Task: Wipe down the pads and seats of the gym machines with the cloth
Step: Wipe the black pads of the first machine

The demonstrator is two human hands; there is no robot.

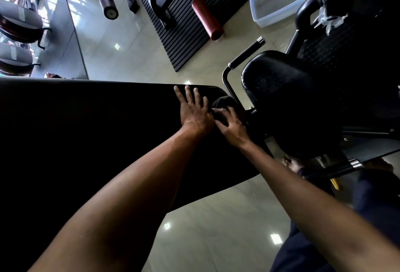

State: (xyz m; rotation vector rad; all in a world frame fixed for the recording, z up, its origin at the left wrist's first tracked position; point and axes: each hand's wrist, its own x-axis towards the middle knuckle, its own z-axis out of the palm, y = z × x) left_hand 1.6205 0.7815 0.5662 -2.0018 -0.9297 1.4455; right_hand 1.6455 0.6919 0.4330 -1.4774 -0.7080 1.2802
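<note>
Your right hand (229,128) curls its fingers into the dark cloth (225,102) bunched at the end of the black bench (86,131), your left hand (194,112) flat beside it; the cloth appears soft, light and limp, so grip it gathered under the palm.

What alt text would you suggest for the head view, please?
A person's left hand lies flat on a long black bench pad while the right hand grips a dark cloth at the pad's end. A second black seat, a red roller and a white tub lie beyond.
</note>
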